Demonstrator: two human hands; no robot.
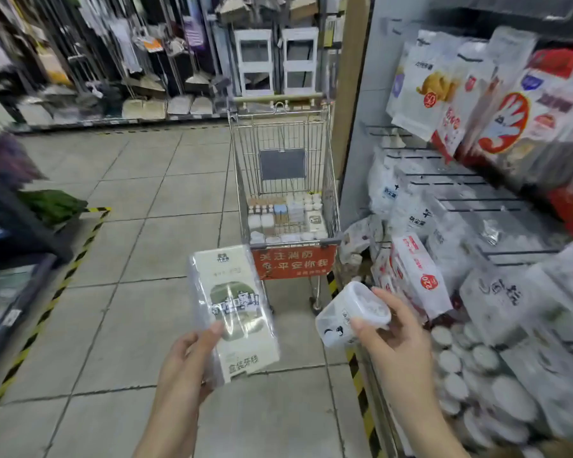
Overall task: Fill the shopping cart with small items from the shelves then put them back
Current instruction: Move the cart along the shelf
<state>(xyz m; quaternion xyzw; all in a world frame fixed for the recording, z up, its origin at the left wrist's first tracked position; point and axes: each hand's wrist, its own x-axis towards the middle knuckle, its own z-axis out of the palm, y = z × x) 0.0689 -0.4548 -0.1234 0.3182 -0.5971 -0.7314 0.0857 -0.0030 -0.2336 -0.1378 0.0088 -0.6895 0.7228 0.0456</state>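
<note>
A metal shopping cart [328,180] stands ahead on the tiled floor, its bottom covered with several small white and tan packs [286,216]. An orange sign [293,261] hangs on its near end. My left hand [187,358] grips a flat plastic-wrapped pack with green and white print [234,309], held upright in front of the cart. My right hand [392,335] holds a small clear plastic tub with white contents [351,314], tilted, beside the right-hand shelves.
Shelves on the right [477,206] carry hanging bags, a white box with red print [417,272] and round white tubs [470,375] low down. Yellow-black tape [43,312] marks the floor on the left. Brooms and dustpans [146,94] line the far wall.
</note>
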